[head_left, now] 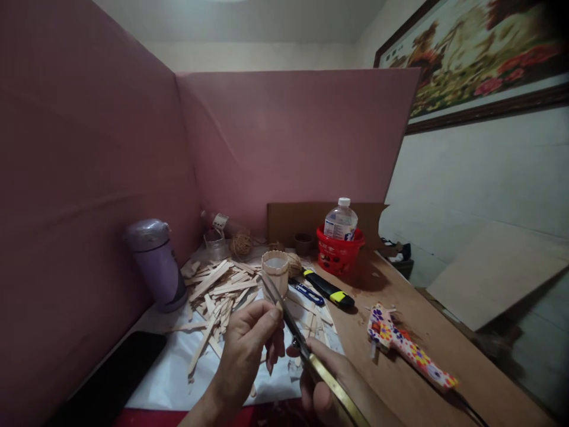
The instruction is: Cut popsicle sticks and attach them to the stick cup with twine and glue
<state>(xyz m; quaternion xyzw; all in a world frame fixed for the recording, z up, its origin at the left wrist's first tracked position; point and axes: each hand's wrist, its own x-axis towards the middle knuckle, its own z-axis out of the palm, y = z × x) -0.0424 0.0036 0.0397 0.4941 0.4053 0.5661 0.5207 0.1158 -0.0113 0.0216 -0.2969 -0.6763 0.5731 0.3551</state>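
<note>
My right hand [349, 373] is wrapped round the gold-coloured handles of a pair of scissors [292, 326]. Their dark blades point up and away, with the tips in front of a small round pot faced with wooden sticks [275, 274]. My left hand [246, 335] is closed in a pinch right beside the blades; whatever sits between its fingertips is too small to make out. Beyond and left of it lies a loose heap of flat wooden craft sticks [226, 290], spread over a white sheet [164, 367].
A purple tumbler [157, 267] and a dark phone-like slab [115, 373] stand left. Behind are twine balls [240, 243] and a red bucket [340, 255] holding a plastic bottle [341, 222]. Cutter knives [329, 289] and a flower-patterned glue gun [409, 347] lie right.
</note>
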